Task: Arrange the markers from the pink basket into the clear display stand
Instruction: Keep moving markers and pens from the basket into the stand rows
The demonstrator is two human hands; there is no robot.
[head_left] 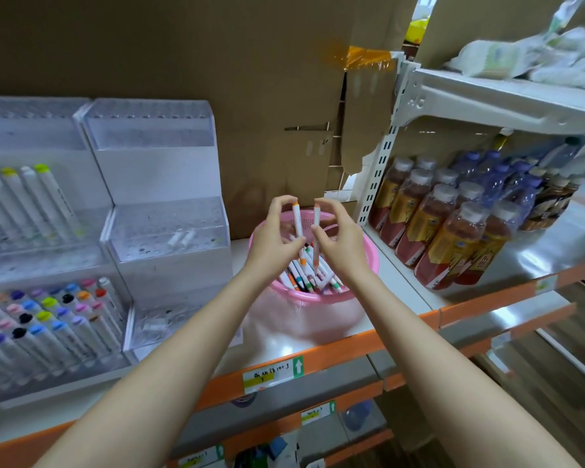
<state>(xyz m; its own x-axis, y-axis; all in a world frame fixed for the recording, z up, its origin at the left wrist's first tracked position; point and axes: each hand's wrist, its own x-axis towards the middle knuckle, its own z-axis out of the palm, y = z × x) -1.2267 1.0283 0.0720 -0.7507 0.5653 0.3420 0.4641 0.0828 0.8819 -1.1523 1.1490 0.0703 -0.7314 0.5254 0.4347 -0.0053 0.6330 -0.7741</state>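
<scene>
We're in the pick-up step, nothing is placed from this pair yet.

- Clear display stand (169, 261): just left of the pink basket (372, 265), close beside it. Its tiers look mostly empty. A second stand unit (48, 319) farther left of the basket already holds rows of capped markers.
- Shrink-wrapped bottles (453, 231): right of the basket, on the neighbouring shelf, out of our path.
- Loose markers (304, 280): piled inside the basket at mixed angles, plenty left, so we judge the task far from done.
- Left hand (277, 239): above the basket, fingers curled, thumb and forefinger pinching the top of an orange-capped marker (298, 228) held roughly upright.
- Right hand (340, 243): above the basket beside the left, fingers narrow, pinching a second marker (316, 244), lower tip just over the pile.

Next move, as we read it: carry both left from the basket to an empty tier and seat each upright in its own hole. The holes are blurred, so we can't tell their spacing.
</scene>
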